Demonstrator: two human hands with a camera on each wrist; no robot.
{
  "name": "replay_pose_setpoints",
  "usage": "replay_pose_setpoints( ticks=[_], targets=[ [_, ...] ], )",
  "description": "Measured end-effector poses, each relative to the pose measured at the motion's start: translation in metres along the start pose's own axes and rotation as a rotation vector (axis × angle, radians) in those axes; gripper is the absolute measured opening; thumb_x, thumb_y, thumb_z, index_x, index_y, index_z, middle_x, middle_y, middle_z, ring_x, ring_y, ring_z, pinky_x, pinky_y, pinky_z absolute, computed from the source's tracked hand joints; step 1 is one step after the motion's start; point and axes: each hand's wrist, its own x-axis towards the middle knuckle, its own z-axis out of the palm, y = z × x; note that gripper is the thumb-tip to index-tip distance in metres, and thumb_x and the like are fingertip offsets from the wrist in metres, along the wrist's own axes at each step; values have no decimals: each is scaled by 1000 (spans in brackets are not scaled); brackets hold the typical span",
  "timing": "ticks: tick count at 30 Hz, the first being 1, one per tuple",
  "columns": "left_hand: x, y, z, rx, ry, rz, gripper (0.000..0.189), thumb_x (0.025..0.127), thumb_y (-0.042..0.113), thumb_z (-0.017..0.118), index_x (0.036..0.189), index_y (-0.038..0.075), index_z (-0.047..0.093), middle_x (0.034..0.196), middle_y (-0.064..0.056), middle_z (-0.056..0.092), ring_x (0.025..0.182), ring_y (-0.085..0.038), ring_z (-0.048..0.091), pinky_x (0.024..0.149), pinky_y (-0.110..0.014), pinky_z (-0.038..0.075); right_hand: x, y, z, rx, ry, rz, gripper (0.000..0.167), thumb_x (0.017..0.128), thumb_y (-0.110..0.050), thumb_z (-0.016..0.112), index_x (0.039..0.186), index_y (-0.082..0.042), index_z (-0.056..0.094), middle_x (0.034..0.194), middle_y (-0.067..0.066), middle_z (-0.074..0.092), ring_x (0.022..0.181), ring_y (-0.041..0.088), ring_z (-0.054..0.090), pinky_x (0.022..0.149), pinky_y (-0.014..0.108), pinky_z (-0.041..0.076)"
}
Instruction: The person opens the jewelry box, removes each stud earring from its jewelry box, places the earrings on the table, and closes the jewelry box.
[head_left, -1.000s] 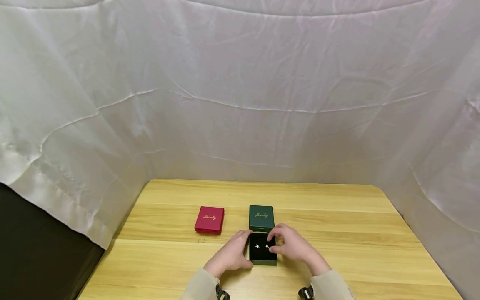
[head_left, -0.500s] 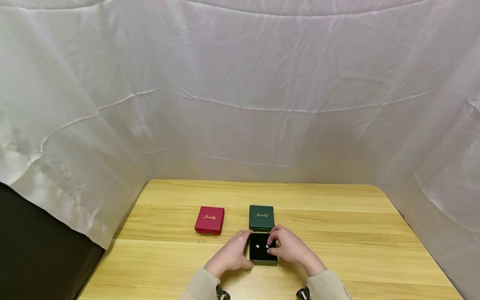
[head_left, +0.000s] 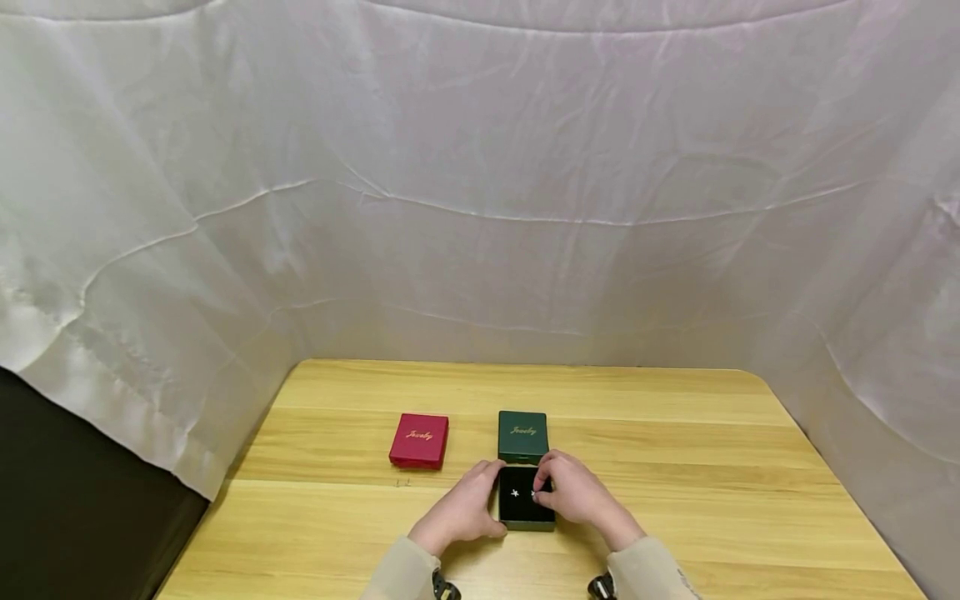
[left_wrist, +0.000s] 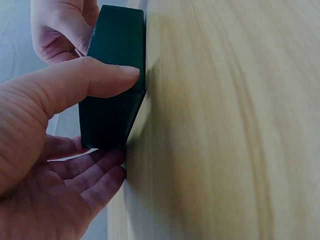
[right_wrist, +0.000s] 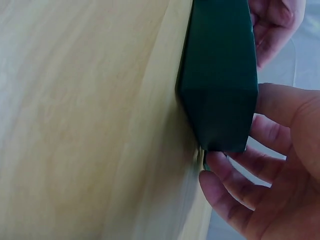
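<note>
A dark green jewelry box base [head_left: 527, 525] with a black lining sits on the table. Two small star-shaped earrings lie on the lining: the left earring [head_left: 514, 493] shows whole, the right earring [head_left: 533, 493] is partly covered by fingertips. My left hand [head_left: 467, 506] grips the base, thumb on its near side [left_wrist: 112, 112] and fingers around the far end. My right hand [head_left: 576, 493] reaches over the right rim, its thumb and forefinger pinching the right earring. In the right wrist view the box walls [right_wrist: 220, 65] hide those fingertips.
Right behind the base lies the green lid [head_left: 522, 435] with gold lettering. A closed red jewelry box [head_left: 419, 440] stands to the left. Two tiny thin items [head_left: 403, 483] lie in front of it. Pale curtains [head_left: 480, 250] surround the wooden table [head_left: 712, 467].
My right hand has shifted slightly left, and its thumb and forefinger have closed in on the right earring. The left hand and the box stay in place.
</note>
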Motion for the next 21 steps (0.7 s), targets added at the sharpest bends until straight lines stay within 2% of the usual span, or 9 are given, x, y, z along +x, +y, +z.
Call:
replay_pose_setpoints(
  ticks=[13,21],
  targets=[
    [1,-1,0,-1,-7,-8,92,62,16,91,140,-2,45,128,-11,54,114,-21,53,102,-40,45,1,-5,0,12,18,2,20,77,-4,78,67,-14,65,92,2,58,87,22,58,81,44,51],
    [0,0,-1,0,-13,-9,92,63,16,91,140,-3,44,130,-12,53,115,-21,53,102,-39,45,0,-6,-2,28,-28,-15,22,76,-1,74,66,-16,62,98,5,56,92,24,53,82,45,48]
  ],
)
